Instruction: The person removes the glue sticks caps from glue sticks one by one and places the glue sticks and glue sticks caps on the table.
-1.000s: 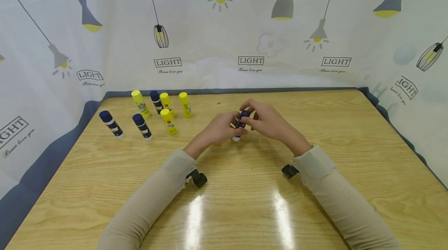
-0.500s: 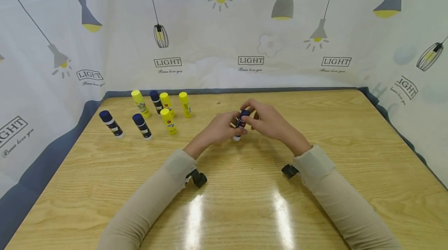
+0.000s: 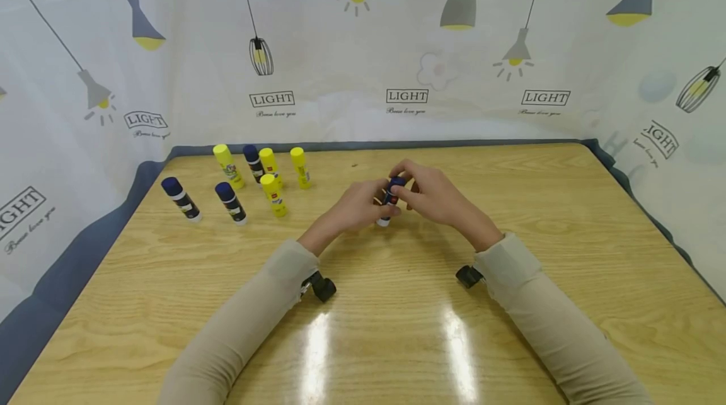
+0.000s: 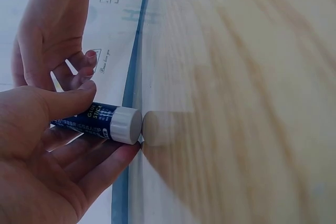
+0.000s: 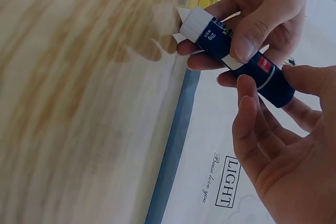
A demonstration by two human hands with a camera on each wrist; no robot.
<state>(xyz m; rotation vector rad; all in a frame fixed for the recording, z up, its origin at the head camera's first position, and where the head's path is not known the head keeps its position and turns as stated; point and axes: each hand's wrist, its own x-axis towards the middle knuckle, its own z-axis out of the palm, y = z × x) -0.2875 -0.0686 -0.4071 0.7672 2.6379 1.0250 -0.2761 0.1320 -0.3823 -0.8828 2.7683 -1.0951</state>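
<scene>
A navy glue stick with a white base stands slightly tilted between both hands, near the table's middle. My left hand grips its body, thumb across the label in the right wrist view. At the navy cap, my right hand pinches with thumb and fingertips. The cap sits on the stick. In the left wrist view the white base is right at the tabletop, its reflection beside it. The left thumb hides part of the label.
Left on the wooden table stand several other glue sticks: navy ones and yellow ones. A navy one is farthest left. Behind the table hangs a white curtain with printed lamps. A dark camera hangs at the left wrist.
Both hands and the glue stick keep nearly the same place and grip. The whole head view has shifted very slightly.
</scene>
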